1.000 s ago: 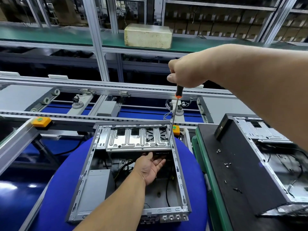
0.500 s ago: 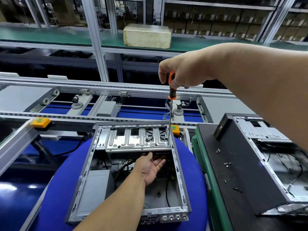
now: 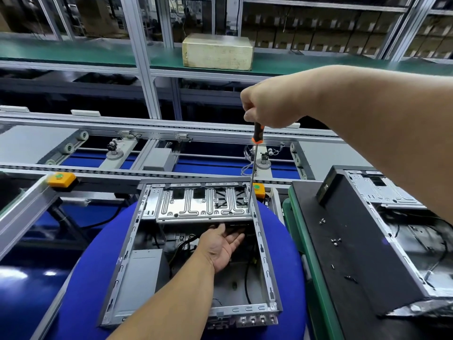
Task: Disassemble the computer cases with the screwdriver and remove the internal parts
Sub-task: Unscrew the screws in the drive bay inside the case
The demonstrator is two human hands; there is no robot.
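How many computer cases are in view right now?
2. One open computer case lies on the blue round pad in the middle; a second case sits on the black mat at right, partly hidden by the arm.

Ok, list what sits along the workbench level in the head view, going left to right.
Left orange button box → blue round pad → open computer case, left hand palm up inside it → green bench edge → loose screws → second case.
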